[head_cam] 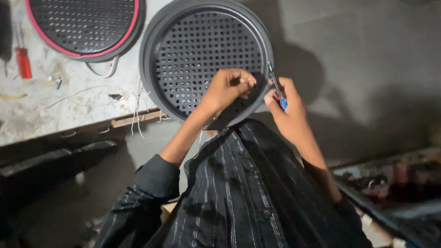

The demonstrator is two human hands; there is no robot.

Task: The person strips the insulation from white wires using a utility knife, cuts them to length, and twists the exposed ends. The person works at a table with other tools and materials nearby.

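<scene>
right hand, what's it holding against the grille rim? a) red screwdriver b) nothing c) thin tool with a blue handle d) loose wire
c, the right hand grips a thin tool with a blue handle, its metal tip up at the rim of the black round grille; the red screwdriver lies on the bench.

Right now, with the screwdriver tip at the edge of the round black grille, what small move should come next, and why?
Probably press the left hand flat on the round black grille before turning the screwdriver. The grille overhangs the workbench edge toward the person, the right hand holds the tool at its right rim, and only the left fingers steady the mesh.
</scene>
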